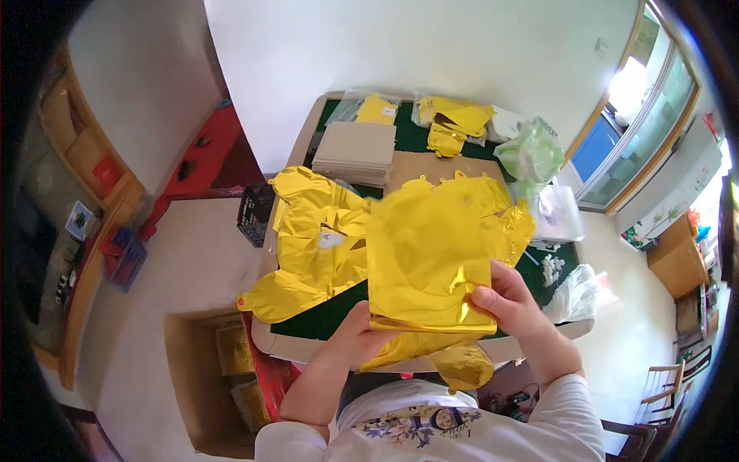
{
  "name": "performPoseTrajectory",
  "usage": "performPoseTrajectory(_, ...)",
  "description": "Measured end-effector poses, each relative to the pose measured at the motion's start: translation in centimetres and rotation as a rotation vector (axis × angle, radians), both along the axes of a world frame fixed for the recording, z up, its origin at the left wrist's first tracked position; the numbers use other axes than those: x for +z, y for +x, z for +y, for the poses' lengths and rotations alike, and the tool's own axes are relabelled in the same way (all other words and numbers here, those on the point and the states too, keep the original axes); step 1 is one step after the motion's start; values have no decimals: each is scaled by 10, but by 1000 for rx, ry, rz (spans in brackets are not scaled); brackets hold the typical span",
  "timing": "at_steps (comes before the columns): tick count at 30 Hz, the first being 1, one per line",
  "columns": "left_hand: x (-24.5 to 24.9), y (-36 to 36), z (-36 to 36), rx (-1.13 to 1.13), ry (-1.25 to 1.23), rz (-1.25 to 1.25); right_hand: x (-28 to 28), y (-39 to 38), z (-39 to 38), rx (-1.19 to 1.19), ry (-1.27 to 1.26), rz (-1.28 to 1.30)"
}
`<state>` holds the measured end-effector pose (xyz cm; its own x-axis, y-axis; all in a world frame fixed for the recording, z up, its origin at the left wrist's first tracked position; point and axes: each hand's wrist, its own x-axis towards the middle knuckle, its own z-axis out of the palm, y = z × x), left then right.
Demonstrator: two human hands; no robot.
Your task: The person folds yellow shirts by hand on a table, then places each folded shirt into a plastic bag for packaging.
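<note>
Between my two hands is a folded gold foil balloon (431,262), flat and roughly rectangular, held up over the table's near edge. My left hand (360,339) is closed on its lower left corner. With thumb on top, my right hand (508,299) pinches its lower right edge. A loose gold flap hangs below the fold, toward my shirt. To the left, an unfolded gold foil balloon (319,239) lies spread on the table, with a small white label marked A. More gold foil shows behind the held piece, partly hidden by it.
On the green-topped table (308,323) stand a stack of grey cardboard sheets (356,150), packed gold foil (454,119), a green plastic bag (531,154) and clear plastic sleeves (558,214). A cardboard box (192,377) with gold packets is on the floor at left, below a black crate (255,214).
</note>
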<state>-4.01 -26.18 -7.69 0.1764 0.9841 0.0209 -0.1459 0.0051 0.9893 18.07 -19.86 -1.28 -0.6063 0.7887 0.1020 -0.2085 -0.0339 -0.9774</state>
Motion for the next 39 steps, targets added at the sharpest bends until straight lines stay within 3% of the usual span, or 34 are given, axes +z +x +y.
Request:
performPoseTrajectory(2, -1, 0, 7, -115, 53, -44, -5, 10, 6, -17, -145, -17)
performPoseTrajectory(4, -4, 1, 13, -140, -72, -62, -7, 2, 5, -206, -185, -21)
performPoseTrajectory(7, -7, 1, 20, -137, -136, -90, -21, 4, 16, -258, -173, 101)
performPoseTrajectory(14, -19, 1, 23, -68, -118, -104, 2, -9, 15, -233, -168, 10)
performPoseTrajectory(18, -12, 2, 20, -37, -127, -137, -7, -7, 18, -160, -153, 94)
performPoseTrajectory(24, 10, -20, 21, -27, -221, 141, 32, -11, 39, -193, -99, 37)
performPoseTrajectory(27, 21, -30, 20, 46, 19, 183, 72, -19, 49, -233, 15, 48)
performPoseTrajectory(30, 27, -38, 22, 50, 170, 320, 92, -4, 76, -121, 254, -300)
performPoseTrajectory(33, 20, -40, 33, -14, 199, 152, 129, -7, 70, 51, 305, -452)
performPoseTrajectory(35, 20, -33, 38, 2, 223, 304, 145, -10, 71, -43, 344, -562)
performPoseTrajectory(37, 18, -40, 48, -30, 300, 190, 157, -17, 77, -191, 353, -680)
performPoseTrajectory(38, 20, -38, 55, -39, 187, 132, 162, -22, 81, -210, 435, -668)
performPoseTrajectory(39, 14, -38, 64, 1, 225, 60, 166, -23, 92, -182, 469, -657)
